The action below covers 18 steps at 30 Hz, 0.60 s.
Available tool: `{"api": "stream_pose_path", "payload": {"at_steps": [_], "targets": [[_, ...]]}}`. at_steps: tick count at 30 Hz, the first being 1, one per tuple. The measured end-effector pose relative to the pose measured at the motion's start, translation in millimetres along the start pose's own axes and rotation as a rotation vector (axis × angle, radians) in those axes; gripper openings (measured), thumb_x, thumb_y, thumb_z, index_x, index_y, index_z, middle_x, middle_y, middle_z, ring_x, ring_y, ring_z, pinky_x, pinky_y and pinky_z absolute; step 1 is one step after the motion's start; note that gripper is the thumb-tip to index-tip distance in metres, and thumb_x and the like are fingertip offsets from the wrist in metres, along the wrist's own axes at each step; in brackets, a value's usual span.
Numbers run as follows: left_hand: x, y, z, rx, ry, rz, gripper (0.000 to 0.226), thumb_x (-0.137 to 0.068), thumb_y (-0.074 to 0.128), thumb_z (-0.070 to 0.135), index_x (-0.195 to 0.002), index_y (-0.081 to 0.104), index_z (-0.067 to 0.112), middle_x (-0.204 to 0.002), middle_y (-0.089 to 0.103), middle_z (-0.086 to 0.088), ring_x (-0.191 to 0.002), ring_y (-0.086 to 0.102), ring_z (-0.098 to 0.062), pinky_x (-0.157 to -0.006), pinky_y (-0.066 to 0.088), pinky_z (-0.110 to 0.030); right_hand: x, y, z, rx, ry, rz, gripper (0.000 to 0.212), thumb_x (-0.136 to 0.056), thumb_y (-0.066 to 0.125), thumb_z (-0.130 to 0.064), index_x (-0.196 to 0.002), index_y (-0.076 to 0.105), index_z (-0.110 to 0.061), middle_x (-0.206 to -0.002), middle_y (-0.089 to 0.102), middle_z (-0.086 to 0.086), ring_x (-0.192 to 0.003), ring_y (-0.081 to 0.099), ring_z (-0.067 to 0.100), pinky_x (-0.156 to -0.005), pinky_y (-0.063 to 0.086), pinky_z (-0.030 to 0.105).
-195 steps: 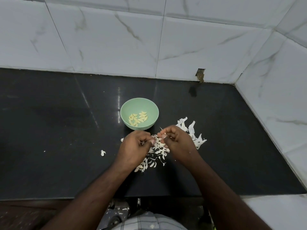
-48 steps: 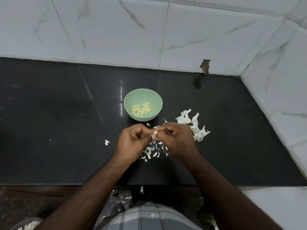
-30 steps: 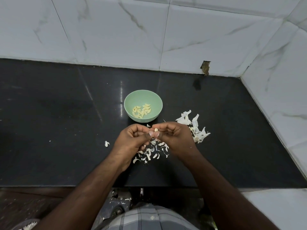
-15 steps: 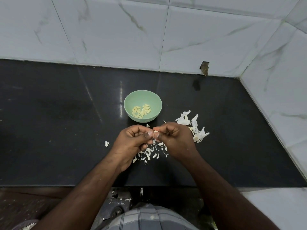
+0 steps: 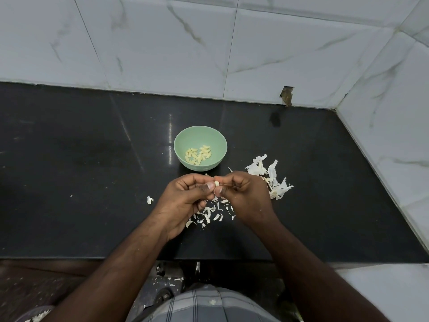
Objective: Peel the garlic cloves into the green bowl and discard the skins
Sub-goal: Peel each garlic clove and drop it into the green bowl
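Two marble-tiled walls (image 5: 162, 54) corner a glossy black counter (image 5: 69, 170).

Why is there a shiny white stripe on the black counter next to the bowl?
In the head view, that stripe is glare: light bouncing off the polished counter left of the green bowl. The picture is sharp, though the wide lens bends the wall edges.

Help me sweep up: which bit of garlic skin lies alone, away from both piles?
The small white scrap on the black counter, beside the left hand. The other skins lie heaped under the hands or in the bigger pile by the right hand.
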<state>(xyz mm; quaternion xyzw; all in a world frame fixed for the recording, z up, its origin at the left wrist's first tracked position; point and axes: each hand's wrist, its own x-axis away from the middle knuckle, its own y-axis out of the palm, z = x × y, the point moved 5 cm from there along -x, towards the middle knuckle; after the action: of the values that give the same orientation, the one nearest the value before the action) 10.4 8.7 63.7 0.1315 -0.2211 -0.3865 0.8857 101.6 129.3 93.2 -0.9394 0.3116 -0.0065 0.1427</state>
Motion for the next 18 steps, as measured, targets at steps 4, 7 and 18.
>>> {"api": "stream_pose_path", "payload": {"at_steps": [4,7,18], "targets": [[0.5,-0.1,-0.1,0.016,0.001,-0.007,0.023,-0.078,0.075,0.013,-0.097,0.074,0.002,-0.084,0.071,-0.013,-0.070,0.063,-0.012,-0.057,0.047,-0.017,1.0,2.7,0.4,-0.033,0.013,-0.002,0.022,-0.080,0.076,0.005,-0.083,0.076,-0.017,-0.074,0.073,-0.010,-0.071,0.069,0.004,-0.069,0.052,0.020],[-1.2,-2.3,0.1,0.036,0.021,0.018,0.026,-0.081,0.073,0.009,-0.103,0.071,-0.004,-0.080,0.071,-0.012,-0.069,0.063,-0.011,-0.056,0.047,-0.016,1.3,4.1,-2.1,-0.106,0.012,-0.051,0.026,-0.083,0.072,0.005,-0.089,0.076,-0.020,-0.075,0.075,-0.003,-0.073,0.072,0.010,-0.071,0.053,0.024],[-3.8,-4.0,-1.5,-0.008,0.094,0.060,0.031,-0.072,0.078,0.010,-0.100,0.073,-0.002,-0.080,0.068,-0.016,-0.073,0.054,-0.024,-0.061,0.046,-0.023,1.6,1.6,-1.2,-0.238,0.173,0.003,0.019,-0.085,0.072,0.001,-0.090,0.078,-0.016,-0.077,0.075,0.016,-0.073,0.069,0.026,-0.076,0.059,0.042]]}}
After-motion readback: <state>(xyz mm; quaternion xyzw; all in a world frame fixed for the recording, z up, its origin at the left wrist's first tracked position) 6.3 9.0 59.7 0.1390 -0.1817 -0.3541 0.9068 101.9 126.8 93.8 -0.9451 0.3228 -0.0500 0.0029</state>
